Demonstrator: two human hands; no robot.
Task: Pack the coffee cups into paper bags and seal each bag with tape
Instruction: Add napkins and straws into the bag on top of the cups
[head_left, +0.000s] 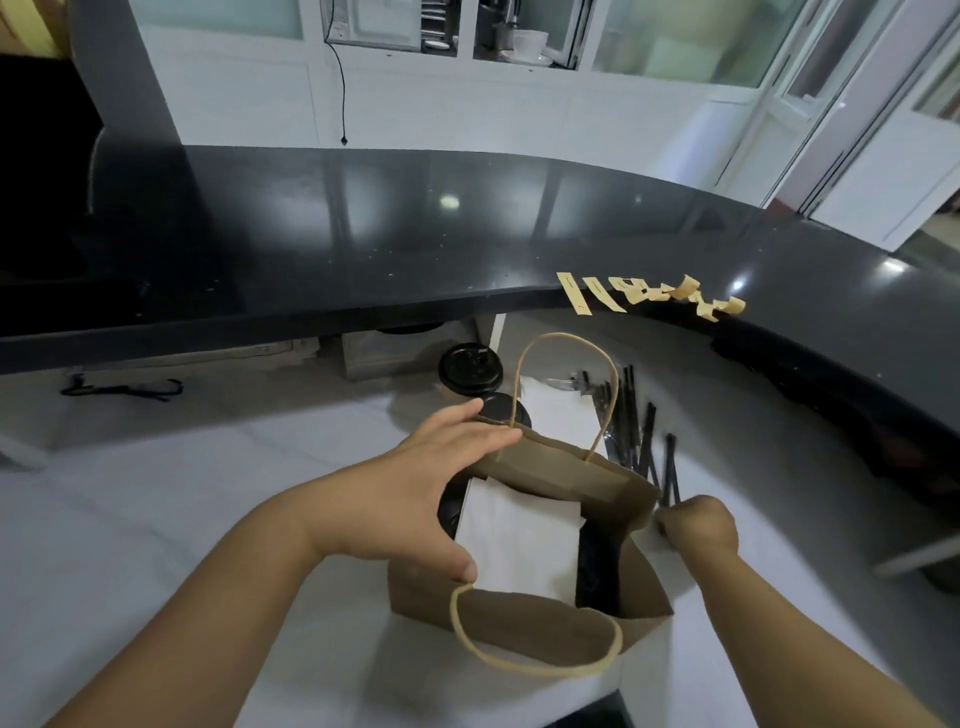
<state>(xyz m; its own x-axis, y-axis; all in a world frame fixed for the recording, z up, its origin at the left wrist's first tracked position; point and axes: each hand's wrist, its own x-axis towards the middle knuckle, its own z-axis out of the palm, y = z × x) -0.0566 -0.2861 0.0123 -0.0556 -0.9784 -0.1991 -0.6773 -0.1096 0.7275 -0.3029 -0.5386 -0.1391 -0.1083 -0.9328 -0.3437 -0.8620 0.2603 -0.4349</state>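
Note:
A brown paper bag (519, 623) with twine handles stands open on the white counter (182, 519). Inside it I see a white napkin or paper sleeve (519, 545) and black-lidded cups, mostly hidden. My left hand (431, 488) rests on the bag's left rim, fingers spread over the opening and thumb on the white paper. My right hand (698, 522) pinches the bag's right edge. Two more cups with black lids (470, 366) stand behind the bag. Several tan tape strips (649, 296) hang from the black ledge's edge.
A raised black glossy ledge (363, 234) curves along the back and right. Black straws (634, 431) and white napkins (556, 410) lie behind the bag on the right. A black cable (124, 389) lies at the left under the ledge.

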